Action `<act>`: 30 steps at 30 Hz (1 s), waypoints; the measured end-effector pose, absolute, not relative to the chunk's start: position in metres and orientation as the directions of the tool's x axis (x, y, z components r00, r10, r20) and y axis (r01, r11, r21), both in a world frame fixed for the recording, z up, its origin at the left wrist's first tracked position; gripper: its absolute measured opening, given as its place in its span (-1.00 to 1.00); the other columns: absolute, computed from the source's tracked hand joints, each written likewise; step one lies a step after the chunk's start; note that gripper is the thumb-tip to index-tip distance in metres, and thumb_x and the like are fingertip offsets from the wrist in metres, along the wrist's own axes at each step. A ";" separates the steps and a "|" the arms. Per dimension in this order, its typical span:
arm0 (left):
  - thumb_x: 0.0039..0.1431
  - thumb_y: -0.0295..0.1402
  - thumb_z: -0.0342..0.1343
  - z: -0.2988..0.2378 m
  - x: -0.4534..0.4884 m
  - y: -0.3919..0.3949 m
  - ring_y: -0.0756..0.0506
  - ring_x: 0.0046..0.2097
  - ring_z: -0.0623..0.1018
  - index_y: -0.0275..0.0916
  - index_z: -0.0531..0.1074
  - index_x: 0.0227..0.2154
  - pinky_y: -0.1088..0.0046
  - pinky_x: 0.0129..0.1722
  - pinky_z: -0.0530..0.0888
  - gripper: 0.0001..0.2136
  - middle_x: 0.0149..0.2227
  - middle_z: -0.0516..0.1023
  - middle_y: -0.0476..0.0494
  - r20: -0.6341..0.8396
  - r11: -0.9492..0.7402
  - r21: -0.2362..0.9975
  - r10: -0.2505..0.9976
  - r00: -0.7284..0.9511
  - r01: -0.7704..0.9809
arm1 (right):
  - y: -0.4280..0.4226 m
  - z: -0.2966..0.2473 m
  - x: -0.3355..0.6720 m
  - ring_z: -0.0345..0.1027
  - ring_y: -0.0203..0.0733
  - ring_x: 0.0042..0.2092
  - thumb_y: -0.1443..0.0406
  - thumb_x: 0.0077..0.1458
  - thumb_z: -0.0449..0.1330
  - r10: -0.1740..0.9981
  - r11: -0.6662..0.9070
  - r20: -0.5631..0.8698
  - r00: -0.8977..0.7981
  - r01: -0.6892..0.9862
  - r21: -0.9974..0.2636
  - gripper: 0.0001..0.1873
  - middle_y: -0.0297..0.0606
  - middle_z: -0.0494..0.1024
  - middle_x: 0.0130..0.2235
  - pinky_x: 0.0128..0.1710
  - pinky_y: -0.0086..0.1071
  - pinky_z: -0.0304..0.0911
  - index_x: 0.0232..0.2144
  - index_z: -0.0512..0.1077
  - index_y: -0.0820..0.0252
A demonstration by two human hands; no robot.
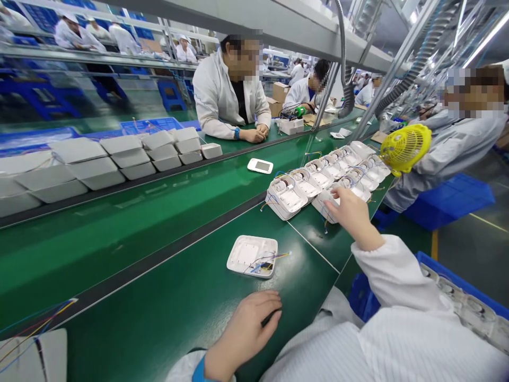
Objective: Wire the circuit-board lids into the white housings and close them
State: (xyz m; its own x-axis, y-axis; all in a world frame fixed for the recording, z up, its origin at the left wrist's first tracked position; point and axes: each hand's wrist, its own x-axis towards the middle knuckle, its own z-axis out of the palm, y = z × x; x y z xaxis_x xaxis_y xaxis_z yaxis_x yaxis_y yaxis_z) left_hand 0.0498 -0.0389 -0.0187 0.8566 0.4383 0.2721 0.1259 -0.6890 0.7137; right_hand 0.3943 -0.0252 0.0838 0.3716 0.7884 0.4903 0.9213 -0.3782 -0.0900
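My right hand [352, 215] reaches over the nearest white plastic housing [321, 202] of the right-hand row. Its thumb and fingers are apart at that housing; whether they touch it I cannot tell. My left hand [252, 323] rests on the green bench with its fingers drawn together. A small dark thing shows between thumb and fingers, too hidden to name. Just beyond it lies a single open white housing [252, 254], with coloured wires coming out at its right side. More wired housings [287, 197] stand close together in two rows near my right hand.
Stacked white housings [93, 164] line the far side of the green belt [159, 196]. A white device with a grey screen [260, 166] lies on the belt. A yellow fan [405, 148] stands beyond the rows. A co-worker [234, 95] sits opposite. A blue crate [489, 297] is at my right.
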 end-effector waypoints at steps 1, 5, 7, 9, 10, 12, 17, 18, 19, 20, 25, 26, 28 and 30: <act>0.24 -0.43 0.00 -0.019 0.050 -0.039 -0.11 0.00 0.58 -0.16 0.52 -0.16 0.32 0.04 0.53 -0.79 -0.13 0.63 -0.12 0.267 -0.684 0.718 0.441 0.857 0.128 | -0.024 0.080 0.406 0.41 -0.02 -0.23 0.16 0.12 0.21 0.788 -0.415 0.476 0.390 0.908 -0.057 -0.71 -0.14 0.56 -0.23 -0.35 -0.30 0.18 -0.16 0.42 0.20; 0.25 -0.43 0.00 -0.017 0.050 -0.039 -0.10 0.01 0.57 -0.16 0.51 -0.16 0.33 0.07 0.51 -0.79 -0.13 0.63 -0.12 0.244 -0.651 0.750 0.441 0.863 0.121 | -0.019 0.052 0.431 0.39 -0.04 -0.21 0.20 0.16 0.11 0.780 -0.414 0.493 0.387 0.909 -0.059 -0.77 -0.10 0.55 -0.22 -0.33 -0.31 0.16 -0.21 0.44 0.22; 0.25 -0.43 0.00 -0.016 0.050 -0.039 -0.10 0.01 0.57 -0.16 0.51 -0.16 0.33 0.08 0.50 -0.79 -0.13 0.63 -0.11 0.239 -0.636 0.762 0.445 0.863 0.117 | -0.016 0.039 0.436 0.38 -0.05 -0.20 0.24 0.17 0.07 0.751 -0.402 0.530 0.394 0.909 -0.106 -0.77 -0.11 0.54 -0.24 -0.32 -0.31 0.15 -0.21 0.45 0.23; 0.25 -0.44 0.00 -0.016 0.050 -0.039 -0.09 0.01 0.56 -0.16 0.51 -0.15 0.33 0.08 0.49 -0.79 -0.14 0.63 -0.10 0.235 -0.626 0.771 0.450 0.861 0.117 | -0.014 0.031 0.441 0.37 -0.05 -0.22 0.22 0.16 0.07 0.737 -0.397 0.538 0.409 0.906 -0.144 -0.77 -0.13 0.54 -0.28 -0.32 -0.30 0.14 -0.24 0.45 0.22; 0.25 -0.44 0.00 -0.016 0.050 -0.039 -0.09 0.01 0.56 -0.16 0.51 -0.15 0.33 0.08 0.49 -0.79 -0.14 0.63 -0.10 0.233 -0.623 0.773 0.453 0.860 0.119 | -0.013 0.028 0.442 0.37 -0.04 -0.24 0.21 0.14 0.08 0.736 -0.393 0.536 0.413 0.906 -0.159 -0.77 -0.14 0.53 -0.30 -0.33 -0.29 0.14 -0.26 0.45 0.22; 0.25 -0.44 0.01 -0.016 0.050 -0.039 -0.09 0.01 0.56 -0.16 0.51 -0.16 0.34 0.08 0.48 -0.79 -0.14 0.63 -0.09 0.226 -0.618 0.777 0.453 0.862 0.121 | -0.012 0.025 0.445 0.35 -0.04 -0.25 0.19 0.14 0.08 0.729 -0.387 0.540 0.420 0.904 -0.179 -0.76 -0.13 0.52 -0.33 -0.32 -0.28 0.13 -0.29 0.45 0.22; 0.25 -0.44 0.01 -0.017 0.049 -0.039 -0.09 0.02 0.55 -0.16 0.51 -0.15 0.34 0.10 0.47 -0.79 -0.14 0.62 -0.09 0.221 -0.615 0.779 0.451 0.865 0.122 | -0.008 0.021 0.447 0.33 -0.03 -0.21 0.21 0.17 0.05 0.702 -0.423 0.554 0.448 0.888 -0.183 -0.76 -0.08 0.50 -0.29 -0.30 -0.28 0.12 -0.30 0.42 0.25; 0.25 -0.44 0.01 -0.017 0.049 -0.039 -0.09 0.02 0.55 -0.16 0.51 -0.15 0.34 0.10 0.47 -0.79 -0.13 0.62 -0.09 0.221 -0.613 0.780 0.453 0.864 0.123 | -0.008 0.022 0.447 0.33 -0.04 -0.23 0.22 0.16 0.06 0.713 -0.430 0.534 0.454 0.885 -0.178 -0.77 -0.09 0.51 -0.30 -0.32 -0.29 0.11 -0.29 0.43 0.25; 0.25 -0.43 0.01 -0.017 0.049 -0.039 -0.09 0.02 0.55 -0.17 0.50 -0.15 0.34 0.10 0.47 -0.80 -0.13 0.62 -0.09 0.221 -0.612 0.781 0.455 0.863 0.123 | -0.007 0.024 0.448 0.33 -0.05 -0.25 0.22 0.16 0.07 0.727 -0.437 0.511 0.458 0.883 -0.170 -0.78 -0.11 0.51 -0.31 -0.34 -0.30 0.10 -0.29 0.43 0.24; 0.25 -0.43 0.01 -0.017 0.049 -0.039 -0.09 0.02 0.55 -0.17 0.51 -0.15 0.34 0.09 0.47 -0.80 -0.13 0.62 -0.09 0.221 -0.610 0.783 0.456 0.862 0.122 | -0.006 0.026 0.448 0.33 -0.07 -0.27 0.21 0.15 0.08 0.741 -0.442 0.489 0.460 0.883 -0.159 -0.78 -0.12 0.52 -0.31 -0.35 -0.30 0.09 -0.28 0.44 0.24; 0.25 -0.43 0.02 -0.018 0.049 -0.038 -0.10 -0.01 0.56 -0.19 0.51 -0.17 0.33 0.07 0.48 -0.81 -0.14 0.62 -0.11 0.230 -0.607 0.787 0.457 0.859 0.112 | -0.006 0.031 0.447 0.33 -0.06 -0.30 0.27 0.13 0.07 0.765 -0.401 0.503 0.401 0.909 -0.114 -0.78 -0.11 0.53 -0.34 -0.34 -0.30 0.11 -0.30 0.48 0.24; 0.25 -0.43 0.02 -0.018 0.050 -0.038 -0.10 -0.01 0.56 -0.19 0.51 -0.17 0.32 0.07 0.48 -0.81 -0.14 0.62 -0.11 0.229 -0.605 0.789 0.459 0.858 0.112 | -0.006 0.031 0.446 0.33 -0.05 -0.30 0.29 0.12 0.06 0.756 -0.377 0.528 0.385 0.917 -0.130 -0.79 -0.10 0.52 -0.35 -0.33 -0.29 0.12 -0.32 0.48 0.25; 0.24 -0.44 0.02 -0.018 0.050 -0.038 -0.10 0.00 0.56 -0.18 0.51 -0.17 0.32 0.07 0.48 -0.81 -0.14 0.62 -0.11 0.226 -0.600 0.792 0.461 0.858 0.113 | -0.007 0.027 0.445 0.33 -0.06 -0.31 0.30 0.12 0.05 0.735 -0.328 0.574 0.361 0.930 -0.165 -0.79 -0.09 0.51 -0.37 -0.31 -0.28 0.15 -0.34 0.47 0.27; 0.24 -0.44 0.02 -0.018 0.050 -0.038 -0.10 0.00 0.56 -0.18 0.51 -0.18 0.32 0.07 0.48 -0.81 -0.15 0.62 -0.10 0.225 -0.598 0.794 0.458 0.860 0.111 | -0.008 0.023 0.446 0.32 -0.09 -0.33 0.29 0.14 0.04 0.722 -0.300 0.596 0.350 0.936 -0.186 -0.79 -0.11 0.51 -0.37 -0.29 -0.28 0.18 -0.33 0.46 0.27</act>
State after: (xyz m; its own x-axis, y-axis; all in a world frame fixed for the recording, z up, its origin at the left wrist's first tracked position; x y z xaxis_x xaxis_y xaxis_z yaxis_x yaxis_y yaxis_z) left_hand 0.0501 -0.0376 -0.0182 0.8599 0.4583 0.2247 0.1111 -0.5978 0.7939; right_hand 0.4463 -0.0081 0.0232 0.3498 0.7225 0.5964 0.9358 -0.2996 -0.1860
